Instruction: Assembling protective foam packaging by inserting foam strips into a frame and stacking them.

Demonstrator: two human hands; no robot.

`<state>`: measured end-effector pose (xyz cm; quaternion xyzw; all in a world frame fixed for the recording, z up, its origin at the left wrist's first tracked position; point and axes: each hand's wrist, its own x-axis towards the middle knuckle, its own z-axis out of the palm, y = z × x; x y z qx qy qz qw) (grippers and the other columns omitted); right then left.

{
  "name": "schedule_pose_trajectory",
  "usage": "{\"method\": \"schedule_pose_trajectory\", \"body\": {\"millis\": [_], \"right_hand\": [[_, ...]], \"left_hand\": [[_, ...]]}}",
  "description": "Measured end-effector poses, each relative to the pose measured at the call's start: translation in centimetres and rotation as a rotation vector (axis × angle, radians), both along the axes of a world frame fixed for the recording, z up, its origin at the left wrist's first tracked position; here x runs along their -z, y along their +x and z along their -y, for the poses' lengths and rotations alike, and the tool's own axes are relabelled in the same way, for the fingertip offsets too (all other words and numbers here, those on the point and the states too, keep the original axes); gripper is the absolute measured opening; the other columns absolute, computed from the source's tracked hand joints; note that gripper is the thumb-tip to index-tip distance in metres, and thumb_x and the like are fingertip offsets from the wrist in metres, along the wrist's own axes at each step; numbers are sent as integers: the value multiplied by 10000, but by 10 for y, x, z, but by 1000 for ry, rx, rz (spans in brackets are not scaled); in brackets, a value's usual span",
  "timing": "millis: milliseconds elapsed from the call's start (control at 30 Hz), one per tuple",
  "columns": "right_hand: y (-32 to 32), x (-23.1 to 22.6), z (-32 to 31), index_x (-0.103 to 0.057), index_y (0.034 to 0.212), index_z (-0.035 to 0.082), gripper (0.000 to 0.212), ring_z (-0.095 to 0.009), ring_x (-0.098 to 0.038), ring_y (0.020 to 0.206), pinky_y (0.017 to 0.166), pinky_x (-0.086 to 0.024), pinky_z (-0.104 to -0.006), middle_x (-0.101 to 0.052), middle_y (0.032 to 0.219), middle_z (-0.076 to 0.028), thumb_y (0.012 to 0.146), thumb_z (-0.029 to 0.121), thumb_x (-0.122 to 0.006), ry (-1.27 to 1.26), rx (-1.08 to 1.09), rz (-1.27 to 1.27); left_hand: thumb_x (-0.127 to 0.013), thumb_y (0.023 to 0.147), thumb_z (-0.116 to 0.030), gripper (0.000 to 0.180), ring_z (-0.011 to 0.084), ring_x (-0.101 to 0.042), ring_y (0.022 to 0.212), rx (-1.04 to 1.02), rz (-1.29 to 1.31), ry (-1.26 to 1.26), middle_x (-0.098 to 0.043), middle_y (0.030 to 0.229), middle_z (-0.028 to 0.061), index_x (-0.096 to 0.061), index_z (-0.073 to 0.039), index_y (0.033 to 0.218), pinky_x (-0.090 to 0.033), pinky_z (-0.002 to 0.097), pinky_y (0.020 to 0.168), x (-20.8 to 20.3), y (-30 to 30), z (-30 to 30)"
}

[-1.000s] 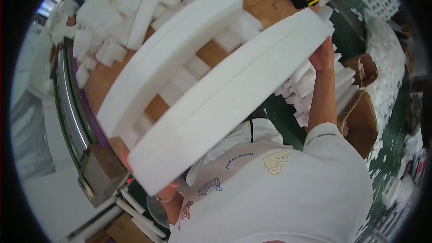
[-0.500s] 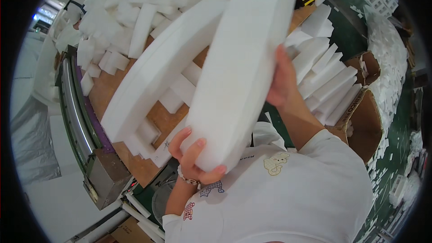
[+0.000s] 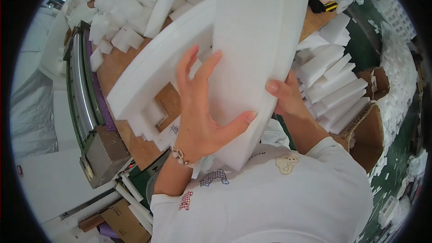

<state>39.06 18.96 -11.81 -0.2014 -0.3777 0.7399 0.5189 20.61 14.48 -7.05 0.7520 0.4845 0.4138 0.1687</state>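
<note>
A long white foam block (image 3: pixel 258 31) stands tilted up in front of my chest, its top running out of the frame. My right hand (image 3: pixel 289 95) is closed on its right edge, thumb on the face and the other fingers partly hidden behind. Over the block's lower left part is my left hand (image 3: pixel 198 119), fingers spread wide, thumb tip at the face of the foam. Whether the other fingertips touch the block I cannot tell. Behind it, a curved white foam piece (image 3: pixel 155 58) lies on the brown worktable (image 3: pixel 108 69), beside smaller stepped foam pieces (image 3: pixel 150 119).
Loose foam offcuts (image 3: pixel 130 0) heap up at the far left of the table. A green-framed metal roller (image 3: pixel 81 81) runs along its left side. To the right are stacked foam strips (image 3: pixel 330 76), an open cardboard box (image 3: pixel 366 137) and a green floor (image 3: pixel 382 180) littered with scraps.
My left hand has let go of the block's lower end and moved up its left side, fingers spreading. The block has turned slightly more upright, and my right hand's thumb now lies on its face.
</note>
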Motion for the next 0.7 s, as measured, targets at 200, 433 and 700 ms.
{"method": "schedule_pose_trajectory", "body": {"millis": [200, 433, 700], "right_hand": [[-1, 10, -2, -407, 1346, 1, 735, -273, -572, 1041, 889, -476, -399, -576, 1210, -187, 715, 132, -759, -40, -59, -40], [0, 16, -8, -400, 1355, 5, 766, -277, -563, 1056, 909, -463, -413, -567, 1225, -183, 714, 172, -785, -37, -92, -100], [-6, 19, -13, -387, 1360, 2, 770, -273, -543, 1091, 931, -446, -403, -554, 1244, -186, 728, 190, -784, 12, -96, -122]], "left_hand": [[-710, 645, -128, 949, 329, -492, 1197, 197, 215, -36, -371, 1441, 217, -255, -5, 1469, -427, 370, 981, 23, -2, -1], [-728, 665, -113, 959, 338, -441, 1259, 250, 360, -225, -347, 1463, 218, -228, -4, 1476, -387, 399, 1024, 13, 2, -3], [-642, 731, -51, 890, 305, -438, 1268, 265, 309, -218, -356, 1463, 212, -181, 2, 1490, -378, 385, 1037, 14, -2, -5]]}}
